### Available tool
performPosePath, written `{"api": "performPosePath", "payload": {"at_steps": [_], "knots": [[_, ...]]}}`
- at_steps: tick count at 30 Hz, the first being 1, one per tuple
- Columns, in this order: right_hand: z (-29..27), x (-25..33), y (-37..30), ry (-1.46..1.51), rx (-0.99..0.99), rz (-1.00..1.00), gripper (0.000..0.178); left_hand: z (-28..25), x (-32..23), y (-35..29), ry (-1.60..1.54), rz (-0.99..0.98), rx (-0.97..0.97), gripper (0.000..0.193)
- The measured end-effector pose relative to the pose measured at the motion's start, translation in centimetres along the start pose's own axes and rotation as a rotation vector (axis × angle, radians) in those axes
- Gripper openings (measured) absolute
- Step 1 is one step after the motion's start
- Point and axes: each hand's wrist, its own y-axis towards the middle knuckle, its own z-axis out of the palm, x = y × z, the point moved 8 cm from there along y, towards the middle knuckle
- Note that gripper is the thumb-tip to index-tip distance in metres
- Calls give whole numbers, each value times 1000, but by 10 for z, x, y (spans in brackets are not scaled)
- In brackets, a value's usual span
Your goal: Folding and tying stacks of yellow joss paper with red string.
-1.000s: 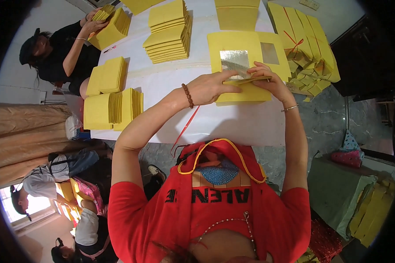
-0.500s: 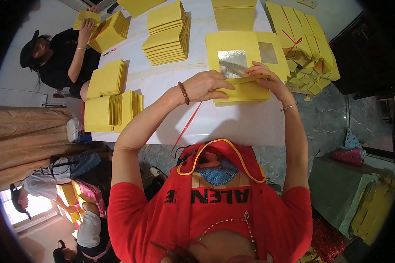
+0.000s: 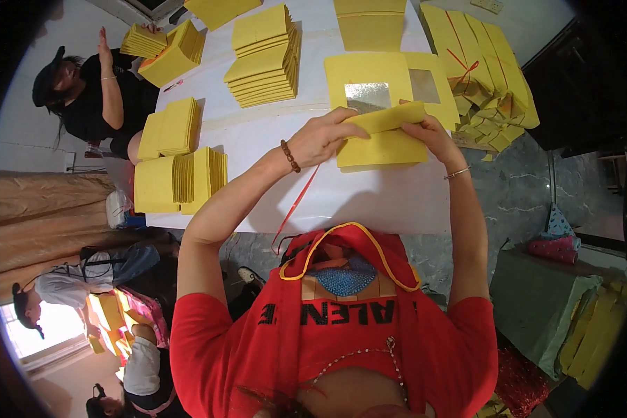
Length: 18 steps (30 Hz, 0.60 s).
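Note:
A folded yellow paper sheet (image 3: 397, 117) is held between my two hands, its upper flap tilted up over a flat yellow stack (image 3: 383, 152). My left hand (image 3: 326, 138), with a brown bead bracelet on its wrist, grips the sheet's left end. At the right end my right hand (image 3: 435, 136) pinches the sheet with thumb and fingers, some of them hidden behind the flap. Just beyond lie larger yellow sheets (image 3: 334, 70) with a silver foil square (image 3: 368, 95) showing, partly covered by the held sheet.
Stacks of folded yellow paper (image 3: 261, 76) stand across the white table (image 3: 258, 125), with more piles (image 3: 181, 177) at its left edge. A red ribbon (image 3: 298, 202) lies near me. Tied yellow bundles (image 3: 481, 63) sit to the right. A co-worker (image 3: 108, 90) handles paper at the far left.
The held flap has swung upward and shows more of its face. My right hand's fingers have moved behind it, thumb in front. The co-worker has raised one hand off the paper.

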Motion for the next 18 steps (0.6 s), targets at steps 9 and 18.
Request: {"api": "performPosePath", "payload": {"at_steps": [9,18], "knots": [[-5,2,2,-124,-22,-91,42,14,-23,-8,309,52,83,45],[-8,-6,2,-33,-14,-30,32,12,-10,-1,159,8,218,44]]}}
